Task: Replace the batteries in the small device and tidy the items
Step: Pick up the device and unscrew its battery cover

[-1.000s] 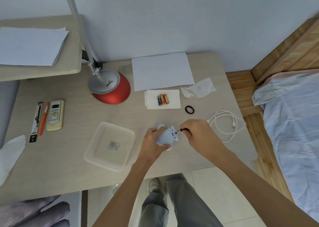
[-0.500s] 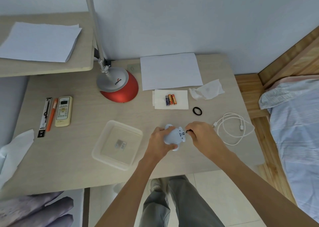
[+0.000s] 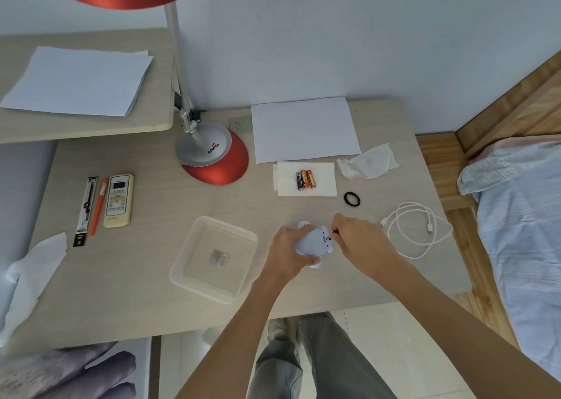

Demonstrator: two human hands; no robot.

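right hand [image 3: 361,240] pinches a small dark tool [image 3: 334,232] at its fingertips, tip set against the back of the small device [image 3: 312,242] — looks like a screw or latch on the battery cover being worked, though that spot is too small to read for sure. left hand [image 3: 288,254] is closed around the pale blue, animal-shaped device, pressing it to the desk [image 3: 151,265] near the front edge. good setup: my read is the left grip has to stop the body from spinning while the right keeps the tool straight into the head, with light downward pressure so it doesn't slip. anything tiny that comes loose would be safest in the clear tray [image 3: 214,257] just to the left. the batteries [image 3: 305,179] lie side by side on a white tissue [image 3: 321,183] farther back, well apart from the hands — within reach once the cover is off, judging by the layout. black ring [image 3: 352,199] and white cable [image 3: 416,230] sit to the right, untouched.
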